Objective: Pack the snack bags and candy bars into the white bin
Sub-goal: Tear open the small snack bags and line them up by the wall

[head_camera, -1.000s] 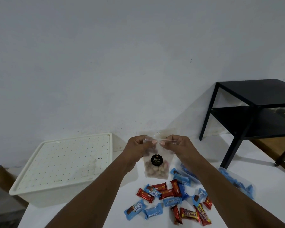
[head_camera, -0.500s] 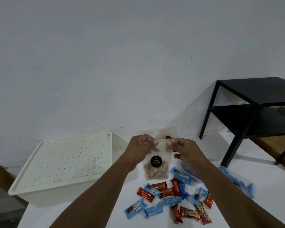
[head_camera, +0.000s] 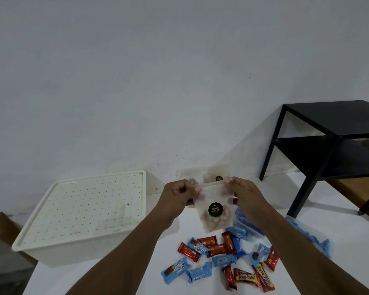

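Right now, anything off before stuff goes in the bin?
Yes: the white bin has its perforated lid on, so nothing can go in yet. Loose candy bars lie scattered on the table. The left hand and right hand both pinch the snack bag's top.

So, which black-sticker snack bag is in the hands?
The nearer snack bag, pinched at its top by left hand and right hand; the other bag sits behind it.

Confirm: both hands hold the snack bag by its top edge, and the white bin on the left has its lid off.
Wrong. The head view shows the white bin with its perforated lid on. The left hand and right hand do hold the snack bag by its top edge.
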